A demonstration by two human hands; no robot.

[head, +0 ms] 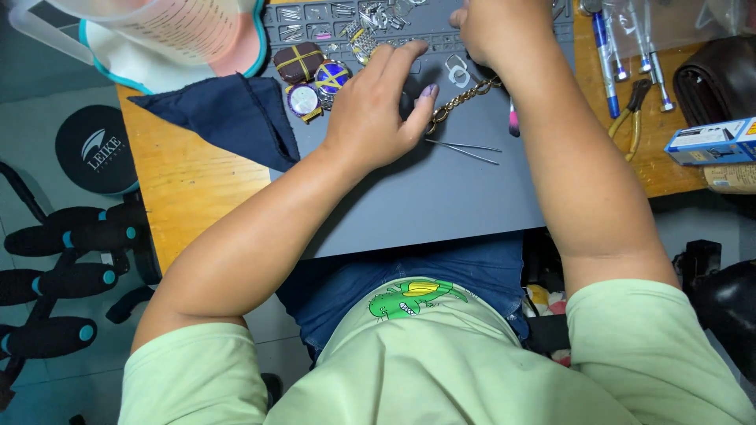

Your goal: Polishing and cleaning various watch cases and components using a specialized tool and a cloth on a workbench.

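My left hand [380,106] rests on the grey work mat [441,197], its fingertips pressing one end of a gold chain [461,100]. My right hand [494,31] grips the chain's other end near the mat's far edge; what sits under that hand is hidden. The chain runs diagonally between the two hands. Thin metal tweezers [465,149] lie loose on the mat just below the chain. A pink-handled tool [513,123] pokes out beside my right forearm.
Round watch faces and a brown wrapped piece [311,75] sit at the mat's upper left beside a dark blue cloth [228,114]. Small metal parts fill the mat's tray slots [339,20]. Yellow-handled pliers [632,114], blue screwdrivers [606,59] and a blue box [713,142] lie on the wooden table at right.
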